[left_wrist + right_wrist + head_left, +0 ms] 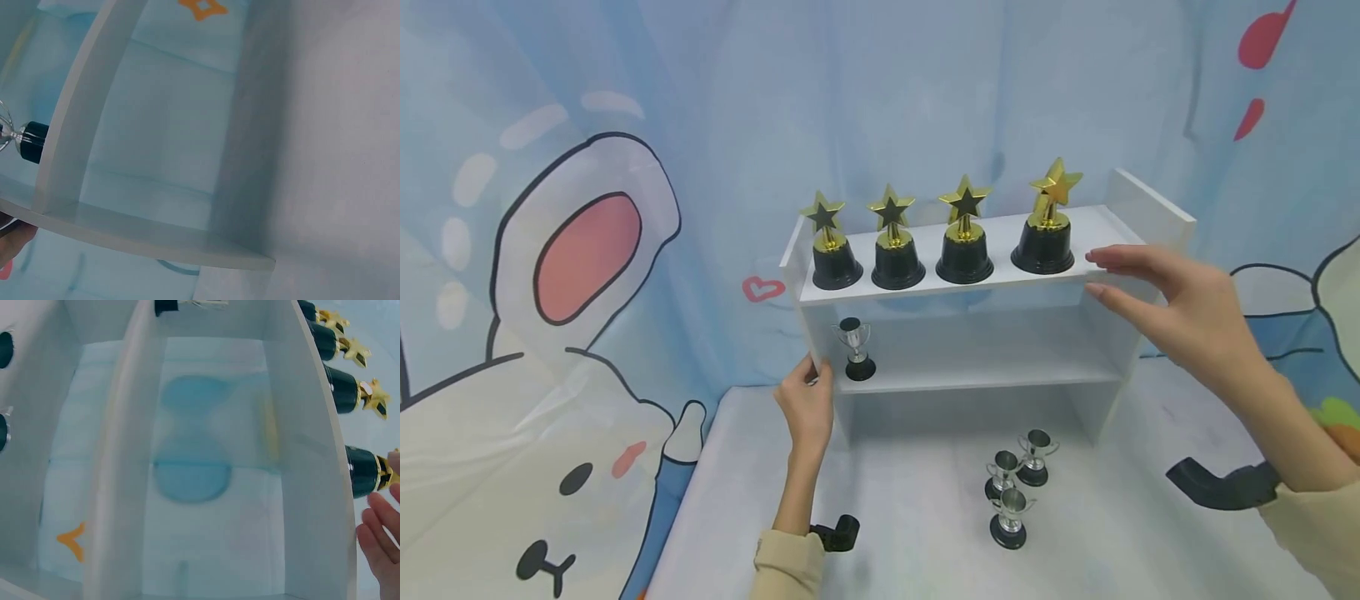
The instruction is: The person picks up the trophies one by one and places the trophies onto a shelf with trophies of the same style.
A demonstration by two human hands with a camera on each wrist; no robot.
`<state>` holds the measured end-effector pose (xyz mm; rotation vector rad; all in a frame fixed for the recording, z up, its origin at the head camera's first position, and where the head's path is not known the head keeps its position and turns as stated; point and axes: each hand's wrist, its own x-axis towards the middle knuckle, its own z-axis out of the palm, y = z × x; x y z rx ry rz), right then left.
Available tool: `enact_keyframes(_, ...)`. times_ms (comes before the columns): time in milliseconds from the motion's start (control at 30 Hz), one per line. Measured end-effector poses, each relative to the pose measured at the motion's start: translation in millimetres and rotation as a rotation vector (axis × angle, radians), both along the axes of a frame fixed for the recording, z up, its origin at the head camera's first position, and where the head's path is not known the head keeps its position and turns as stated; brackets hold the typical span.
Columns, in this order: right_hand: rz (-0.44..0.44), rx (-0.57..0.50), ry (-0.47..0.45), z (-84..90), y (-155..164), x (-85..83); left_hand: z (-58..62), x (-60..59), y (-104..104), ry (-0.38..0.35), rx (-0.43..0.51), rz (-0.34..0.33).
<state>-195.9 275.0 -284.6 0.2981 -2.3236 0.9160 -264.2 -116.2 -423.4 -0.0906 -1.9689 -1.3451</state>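
Holding four star trophies (964,237), white shelf (970,379) apparently steadied by both hands.

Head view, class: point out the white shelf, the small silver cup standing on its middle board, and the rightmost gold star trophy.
white shelf (970,377), head view, front edge of the middle board
silver cup (853,337), head view, its bowl
gold star trophy (1042,242), head view, its black base

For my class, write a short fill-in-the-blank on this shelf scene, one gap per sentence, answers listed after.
The top board of the white wooden shelf carries ____ gold star trophies with black bases.
One small silver cup trophy stands on the ____ board.
____ more silver cups stand on the table.
The left hand grips the shelf's ____ side panel.

Answers: four; middle; three; left
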Motion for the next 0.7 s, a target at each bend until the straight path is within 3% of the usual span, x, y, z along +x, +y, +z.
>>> enact_keyframes(267, 0.082, 0.023, 0.113, -23.6, -8.8, 15.6, 0.3, -1.8, -0.8, -0.02, 0.005, 0.0)
enact_keyframes(700, 0.055, 0.001, -0.002, -67.2, -8.2, 27.8, -0.7, -2.4, -1.5, -0.013, -0.002, 0.007)
